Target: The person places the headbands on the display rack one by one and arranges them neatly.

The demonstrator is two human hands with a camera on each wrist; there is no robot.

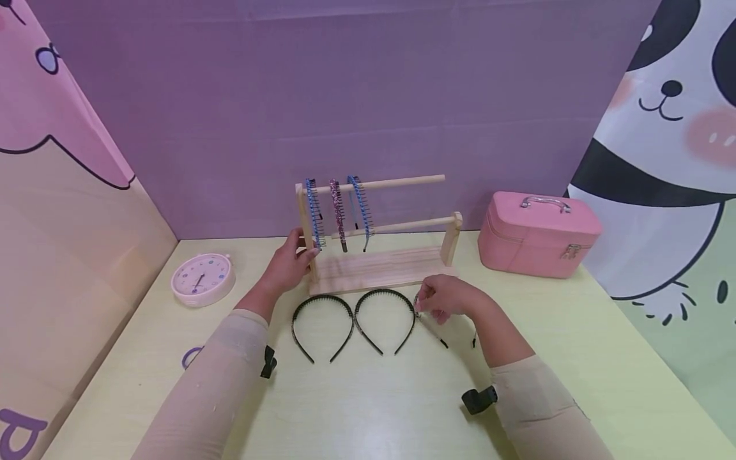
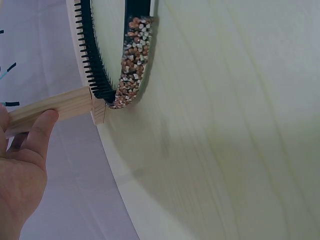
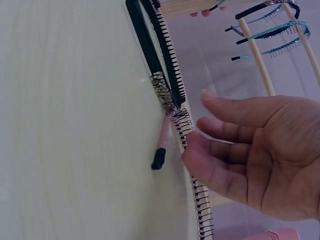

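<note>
My left hand grips the left upright of a wooden rack, thumb in front. Three hair hoops hang on the rack's upper bar: a blue one, a glittery pink one and another blue one. Two dark toothed hair hoops lie side by side before the base. My right hand is over a third hair hoop on the table, pink with black tips. In the right wrist view its fingers are loosely bent beside the hoop's teeth, thumb apart.
A pink clock lies left of the rack, and a pink case with a metal handle stands at the right. A purple loop shows partly from beneath the left sleeve. A purple cloth hangs behind the table.
</note>
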